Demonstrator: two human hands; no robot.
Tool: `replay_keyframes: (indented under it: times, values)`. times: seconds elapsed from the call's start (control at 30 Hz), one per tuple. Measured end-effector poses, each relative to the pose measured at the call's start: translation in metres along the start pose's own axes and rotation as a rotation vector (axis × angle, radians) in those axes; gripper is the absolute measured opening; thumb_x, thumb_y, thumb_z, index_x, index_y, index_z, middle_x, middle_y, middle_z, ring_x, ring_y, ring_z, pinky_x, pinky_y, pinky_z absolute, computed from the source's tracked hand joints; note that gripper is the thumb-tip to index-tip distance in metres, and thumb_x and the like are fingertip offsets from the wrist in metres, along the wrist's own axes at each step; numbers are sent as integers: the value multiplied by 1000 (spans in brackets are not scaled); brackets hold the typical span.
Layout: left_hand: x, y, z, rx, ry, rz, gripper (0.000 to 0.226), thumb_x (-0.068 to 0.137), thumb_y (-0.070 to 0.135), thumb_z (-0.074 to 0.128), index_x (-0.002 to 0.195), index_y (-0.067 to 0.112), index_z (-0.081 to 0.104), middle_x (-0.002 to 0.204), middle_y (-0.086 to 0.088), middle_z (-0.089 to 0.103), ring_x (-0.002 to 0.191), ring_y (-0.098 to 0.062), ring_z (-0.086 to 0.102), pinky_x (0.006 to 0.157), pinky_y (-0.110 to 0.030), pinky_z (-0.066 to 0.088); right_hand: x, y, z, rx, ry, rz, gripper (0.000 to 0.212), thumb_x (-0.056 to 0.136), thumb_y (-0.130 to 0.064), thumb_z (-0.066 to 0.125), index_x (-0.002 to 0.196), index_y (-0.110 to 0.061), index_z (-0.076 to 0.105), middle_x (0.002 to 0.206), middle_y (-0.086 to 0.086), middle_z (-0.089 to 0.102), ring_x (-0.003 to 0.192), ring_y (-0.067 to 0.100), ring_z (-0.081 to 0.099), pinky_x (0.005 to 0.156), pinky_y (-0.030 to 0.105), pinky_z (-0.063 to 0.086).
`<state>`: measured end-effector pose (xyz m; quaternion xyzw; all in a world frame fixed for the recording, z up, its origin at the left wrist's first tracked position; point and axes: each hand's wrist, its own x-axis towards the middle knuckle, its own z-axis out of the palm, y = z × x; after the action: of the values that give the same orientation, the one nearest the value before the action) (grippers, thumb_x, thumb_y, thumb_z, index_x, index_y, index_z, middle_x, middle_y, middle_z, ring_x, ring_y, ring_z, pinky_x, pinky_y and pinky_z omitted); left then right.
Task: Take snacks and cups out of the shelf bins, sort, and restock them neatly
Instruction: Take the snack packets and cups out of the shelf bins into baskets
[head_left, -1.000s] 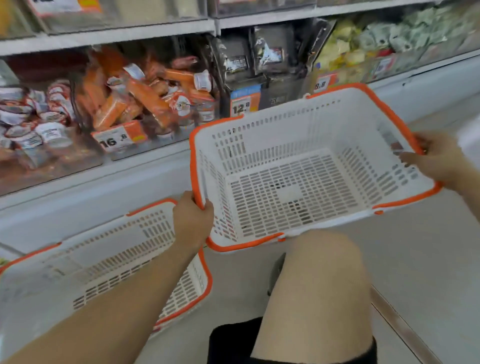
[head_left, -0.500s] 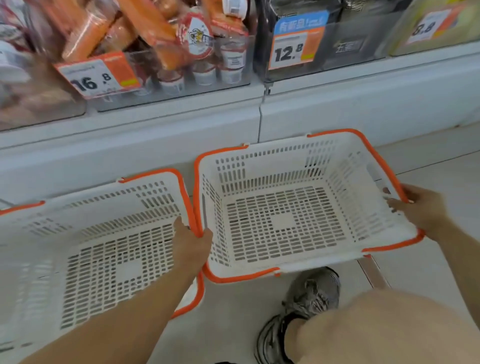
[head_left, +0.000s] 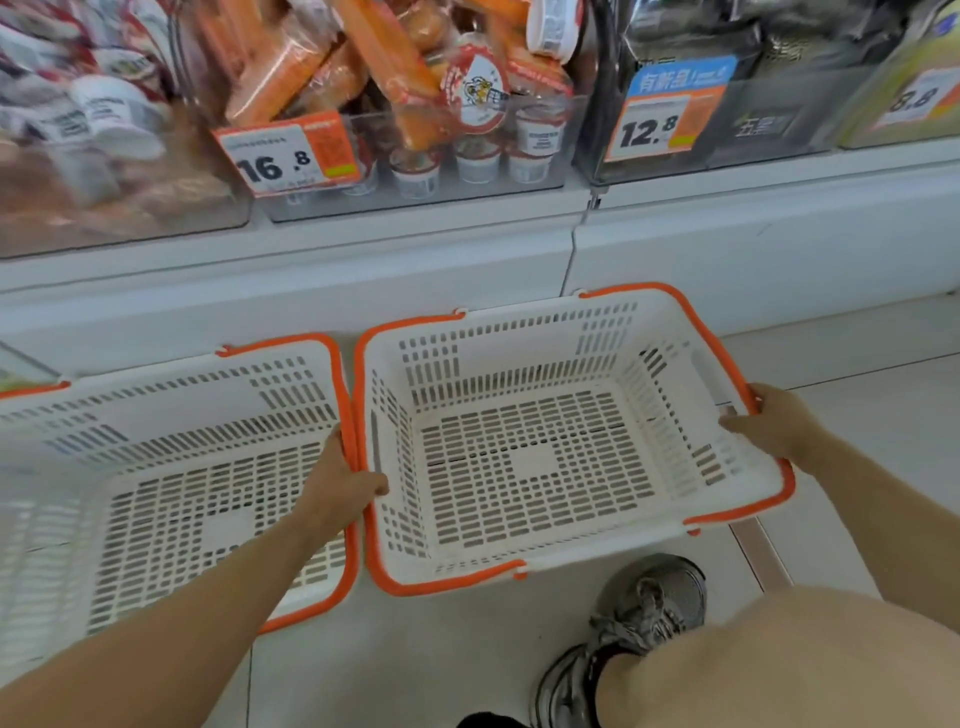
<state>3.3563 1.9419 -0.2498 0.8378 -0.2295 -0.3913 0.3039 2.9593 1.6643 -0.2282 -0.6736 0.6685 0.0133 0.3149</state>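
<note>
**Second basket lands beside the first**

Lowered since a second ago, the right basket now sits on the floor, touching the left basket. Our left hand and right hand grip its opposite rims, squaring it under the snack bin, ready for unloading cups and snacks.

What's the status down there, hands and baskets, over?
Left hand and right hand both grip the right basket by its rims. Both baskets empty, left basket alongside. Snacks and cups in the shelf bin, untouched. Nothing in the way.
</note>
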Motion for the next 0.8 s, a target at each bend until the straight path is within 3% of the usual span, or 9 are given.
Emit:
replay_keyframes:
  times: [0.1,0.2,0.27,0.37,0.5,0.63,0.7,0.8]
  values:
    - [5,-2,-15,78,-91,6,93,74,6,79,151,16,27,124,-5,62,106,-24,63,88,-39,55,-6,-38,-6,-159,20,-22,65,87,-16,73,143,-4,42,129,23,59,104,37,61,89,45,51]
    - [2,1,-24,146,-132,16,108,77,16,80,157,11,6,135,-9,56,115,-24,59,88,-31,50,-20,-98,-21,-240,87,-246,69,90,-19,71,149,-7,36,140,21,50,125,37,52,103,45,44]
    - [-5,8,-27,200,-85,77,93,83,18,76,153,4,17,136,-11,52,120,-25,55,93,-31,46,-41,-150,-31,-270,51,-434,63,93,-21,69,148,-11,40,141,15,52,127,31,52,105,41,43]
    - [-13,37,-46,275,141,271,70,89,21,69,147,4,34,139,-15,47,128,-31,50,98,-34,41,-82,-231,-41,-262,47,-684,54,95,-20,67,145,-14,47,136,10,57,120,25,58,101,37,46]
    - [-19,111,-98,161,397,655,38,89,13,64,126,10,55,122,-7,53,100,-17,57,84,-28,45,-115,-317,-44,-225,192,-935,51,94,-20,66,142,-15,50,134,11,56,119,27,55,101,42,46]
    - [-17,190,-144,215,556,950,33,88,14,65,120,9,57,117,-7,53,106,-23,53,91,-36,45,-116,-370,-44,2,374,-947,61,84,-47,71,139,-33,49,140,9,42,130,31,44,108,52,41]
    - [-6,222,-156,278,612,978,37,88,21,66,123,13,56,121,-7,51,113,-24,47,97,-41,43,-107,-386,-47,37,437,-863,70,79,-63,69,141,-47,41,146,7,34,138,33,34,111,59,32]
    - [22,256,-163,443,592,966,53,84,38,68,132,23,50,134,-9,44,125,-31,37,102,-52,40,-89,-399,-49,-1,344,-789,85,72,-78,65,145,-52,31,147,7,29,143,40,21,115,64,23]
